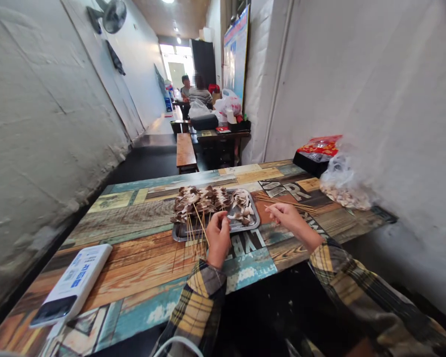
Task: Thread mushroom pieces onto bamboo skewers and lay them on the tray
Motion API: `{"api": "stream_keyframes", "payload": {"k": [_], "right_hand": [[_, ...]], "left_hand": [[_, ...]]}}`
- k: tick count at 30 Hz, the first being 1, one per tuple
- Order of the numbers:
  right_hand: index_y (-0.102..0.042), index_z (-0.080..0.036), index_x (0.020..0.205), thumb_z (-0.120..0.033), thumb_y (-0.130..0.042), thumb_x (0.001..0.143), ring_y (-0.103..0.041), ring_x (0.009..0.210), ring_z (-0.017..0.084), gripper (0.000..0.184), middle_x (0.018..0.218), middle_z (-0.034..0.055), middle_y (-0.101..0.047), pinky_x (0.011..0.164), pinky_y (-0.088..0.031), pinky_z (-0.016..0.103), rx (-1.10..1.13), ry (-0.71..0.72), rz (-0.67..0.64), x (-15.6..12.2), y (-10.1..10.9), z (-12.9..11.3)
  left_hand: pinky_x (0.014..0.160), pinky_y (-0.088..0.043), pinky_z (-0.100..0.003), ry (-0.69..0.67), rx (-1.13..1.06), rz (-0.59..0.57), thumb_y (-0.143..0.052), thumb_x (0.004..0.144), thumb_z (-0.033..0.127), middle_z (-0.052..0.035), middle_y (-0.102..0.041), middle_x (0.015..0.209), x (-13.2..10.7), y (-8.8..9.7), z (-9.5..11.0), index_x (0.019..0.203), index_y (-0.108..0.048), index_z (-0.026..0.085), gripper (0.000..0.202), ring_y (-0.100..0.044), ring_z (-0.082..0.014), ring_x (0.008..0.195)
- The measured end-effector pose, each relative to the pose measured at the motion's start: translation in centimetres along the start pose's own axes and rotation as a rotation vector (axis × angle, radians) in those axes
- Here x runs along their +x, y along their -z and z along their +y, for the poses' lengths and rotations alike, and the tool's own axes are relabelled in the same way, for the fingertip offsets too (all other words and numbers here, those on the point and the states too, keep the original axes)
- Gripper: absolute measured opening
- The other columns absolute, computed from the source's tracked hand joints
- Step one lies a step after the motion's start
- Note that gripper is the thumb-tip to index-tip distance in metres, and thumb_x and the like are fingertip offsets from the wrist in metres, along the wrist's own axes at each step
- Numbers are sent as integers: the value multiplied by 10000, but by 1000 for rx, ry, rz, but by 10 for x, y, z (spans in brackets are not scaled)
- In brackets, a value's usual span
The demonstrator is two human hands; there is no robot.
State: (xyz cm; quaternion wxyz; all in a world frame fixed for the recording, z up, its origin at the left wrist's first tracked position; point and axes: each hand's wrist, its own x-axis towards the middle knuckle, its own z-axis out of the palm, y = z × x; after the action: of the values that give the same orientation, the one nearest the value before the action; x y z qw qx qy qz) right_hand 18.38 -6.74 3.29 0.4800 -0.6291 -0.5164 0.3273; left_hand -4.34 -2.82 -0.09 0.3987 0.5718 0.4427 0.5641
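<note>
A metal tray (178, 232) on the patterned wooden table (134, 263) holds several mushroom skewers (202, 199) laid side by side, sticks pointing toward me. My left hand (218, 237) is closed at the tray's near edge, pinching a bamboo stick that rises toward the pile. My right hand (288, 216) hovers just right of the tray with fingers curled in a pinch; what it holds is too small to name. Loose bamboo sticks (286, 201) lie on the table beyond it.
A clear plastic bag of mushroom pieces (344, 186) and a black and red package (315, 151) sit at the right against the wall. A white power bank (72, 282) lies near left. A bench (186, 151), another table and seated people are farther back.
</note>
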Motion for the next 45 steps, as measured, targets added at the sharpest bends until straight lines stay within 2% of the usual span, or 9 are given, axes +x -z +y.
{"api": "stream_keyframes", "payload": {"k": [3, 7, 12, 17, 21, 25, 28, 35, 45], "right_hand": [[-696, -123, 802, -413, -527, 799, -488, 420, 87, 335, 587, 6, -623, 418, -353, 201, -49, 5, -10, -10, 3, 19], [-705, -124, 802, -365, -452, 853, -535, 436, 100, 353, 603, 21, -647, 442, -400, 207, -168, 96, -11, -16, 3, 42], [-719, -154, 831, -316, -460, 872, -601, 531, 142, 308, 646, 28, -680, 522, -441, 240, -291, 161, 58, -11, 21, 58], [-718, -164, 911, -253, -483, 886, -632, 886, 218, 253, 940, 98, -712, 791, -442, 318, -465, 247, 182, 16, 46, 68], [-714, -169, 954, -206, -494, 894, -603, 902, 216, 231, 957, 101, -694, 815, -417, 313, -626, 332, 185, 41, 46, 75], [-710, -176, 958, -188, -523, 891, -567, 916, 227, 199, 955, 94, -684, 834, -385, 325, -733, 394, 173, 62, 35, 78], [-705, -184, 933, -187, -548, 883, -549, 911, 231, 165, 944, 87, -675, 817, -369, 328, -784, 420, 155, 72, 31, 79], [-669, -197, 860, -223, -529, 913, -532, 859, 224, 152, 900, 70, -658, 747, -337, 320, -1031, 478, 151, 78, 37, 81], [-650, -186, 893, -229, -478, 947, -544, 887, 218, 186, 894, 73, -643, 784, -364, 317, -1042, 601, 56, 63, 61, 93]], "left_hand": [[697, -436, -273, -149, 245, -12, -487, 840, 257, -43, -623, 836, 3, -4, 6, 934, -625, 186, 181, -576, -170, 759], [807, -429, -327, -354, 654, -219, -437, 883, 221, -86, -623, 936, 10, -19, 17, 958, -633, 181, 214, -569, -213, 895], [809, -395, -370, -408, 1116, -321, -434, 868, 163, -117, -623, 976, 22, -35, 20, 991, -646, 176, 246, -529, -262, 950], [772, -371, -384, -421, 1276, -329, -445, 865, 191, -126, -615, 940, 28, -36, 11, 855, -656, 177, 212, -507, -282, 948], [758, -363, -388, -432, 1290, -330, -457, 860, 199, -116, -617, 918, 28, -34, 8, 774, -642, 184, 205, -507, -278, 936], [773, -365, -383, -431, 1167, -303, -502, 840, 197, -92, -633, 892, 26, -33, 11, 774, -622, 190, 137, -511, -268, 936], [788, -374, -365, -373, 909, -232, -550, 818, 215, -64, -651, 885, 26, -33, 9, 806, -619, 199, 72, -530, -248, 940], [587, -394, -239, 137, 9, -141, -651, 752, 333, 0, -620, 692, 32, -31, 1, 796, -572, 171, 187, -563, -134, 640], [540, -430, -195, 479, -538, -252, -777, 649, 275, -35, -674, 733, 27, -38, 17, 889, -644, 116, 317, -574, -88, 586]]}}
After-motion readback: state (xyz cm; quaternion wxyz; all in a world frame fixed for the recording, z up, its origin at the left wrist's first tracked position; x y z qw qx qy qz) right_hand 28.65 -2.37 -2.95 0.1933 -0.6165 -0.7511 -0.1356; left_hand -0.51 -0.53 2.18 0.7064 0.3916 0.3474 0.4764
